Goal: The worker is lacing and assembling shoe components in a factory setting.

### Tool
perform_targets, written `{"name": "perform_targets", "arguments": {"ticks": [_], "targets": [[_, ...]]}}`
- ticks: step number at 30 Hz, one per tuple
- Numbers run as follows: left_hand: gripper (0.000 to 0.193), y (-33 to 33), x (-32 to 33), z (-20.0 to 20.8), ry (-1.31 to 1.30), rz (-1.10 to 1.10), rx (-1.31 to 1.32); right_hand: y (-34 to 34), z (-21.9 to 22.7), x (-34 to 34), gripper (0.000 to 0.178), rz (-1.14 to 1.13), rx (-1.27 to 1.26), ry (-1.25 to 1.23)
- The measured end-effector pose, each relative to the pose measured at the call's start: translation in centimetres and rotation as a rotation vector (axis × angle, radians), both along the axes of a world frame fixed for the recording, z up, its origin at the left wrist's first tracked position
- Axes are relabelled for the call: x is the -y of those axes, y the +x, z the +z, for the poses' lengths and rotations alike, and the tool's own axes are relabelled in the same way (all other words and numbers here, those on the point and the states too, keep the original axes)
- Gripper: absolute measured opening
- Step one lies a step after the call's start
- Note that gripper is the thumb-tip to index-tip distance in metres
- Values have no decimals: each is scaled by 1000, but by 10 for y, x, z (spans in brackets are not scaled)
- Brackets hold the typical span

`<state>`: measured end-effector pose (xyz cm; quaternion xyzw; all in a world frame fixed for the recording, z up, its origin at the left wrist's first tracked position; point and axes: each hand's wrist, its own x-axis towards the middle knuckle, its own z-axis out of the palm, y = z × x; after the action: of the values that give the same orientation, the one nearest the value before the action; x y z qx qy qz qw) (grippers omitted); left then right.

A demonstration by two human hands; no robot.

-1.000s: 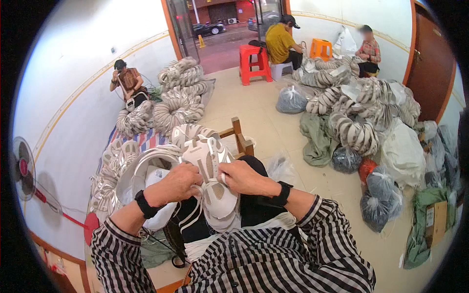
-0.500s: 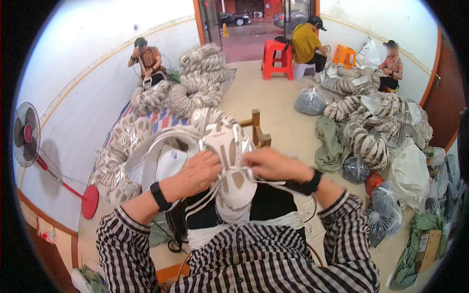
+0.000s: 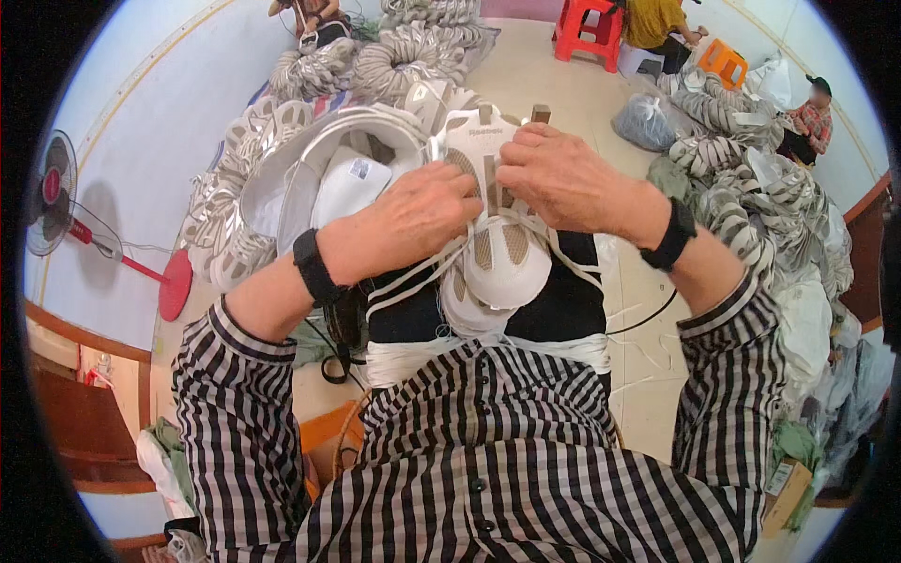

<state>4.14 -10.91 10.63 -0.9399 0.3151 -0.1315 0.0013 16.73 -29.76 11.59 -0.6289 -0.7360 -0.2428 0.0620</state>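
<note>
A white and beige shoe upper (image 3: 508,267) lies over my lap, toe toward me, on top of other uppers. A cream shoelace (image 3: 413,289) crosses it above the toe, and its loose ends trail to both sides. At the left eyelet edge, my left hand (image 3: 418,214) is closed, fingers bent round the lace. Opposite it, my right hand (image 3: 572,180) pinches at the right eyelet edge, with lace hanging below the palm. The fingertips of both hands are partly hidden. A bundle of white laces (image 3: 399,364) spans my lap.
Left of my hands stands a round white container (image 3: 272,192) with white pieces inside. Ringed bundles of uppers (image 3: 410,64) lie ahead and right. A red-based fan (image 3: 175,284) stands left. Beyond are a red stool (image 3: 589,33) and seated people, one in a checked shirt (image 3: 813,125).
The view has tilted downward. My right hand has moved from beside the laces up onto the upper's right eyelet edge, and my left hand now reaches further over the left edge.
</note>
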Motion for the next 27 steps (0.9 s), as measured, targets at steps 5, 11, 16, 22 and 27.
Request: {"name": "perform_targets", "arguments": {"ticks": [5, 11, 16, 22, 27], "targets": [[9, 2, 8, -3, -16, -58, 21, 0, 15, 12, 13, -12, -207, -313], [10, -1, 10, -7, -32, -81, 30, -9, 18, 14, 17, -29, -258, -441], [9, -2, 6, -9, -50, -98, 61, -15, 11, 13, 25, -42, -94, -372], [10, 0, 5, -11, -44, -78, 37, -11, 11, 9, 27, -75, -42, -438], [14, 4, 5, -11, -80, -109, 46, -4, 14, 11, 23, 18, -113, -400]]}}
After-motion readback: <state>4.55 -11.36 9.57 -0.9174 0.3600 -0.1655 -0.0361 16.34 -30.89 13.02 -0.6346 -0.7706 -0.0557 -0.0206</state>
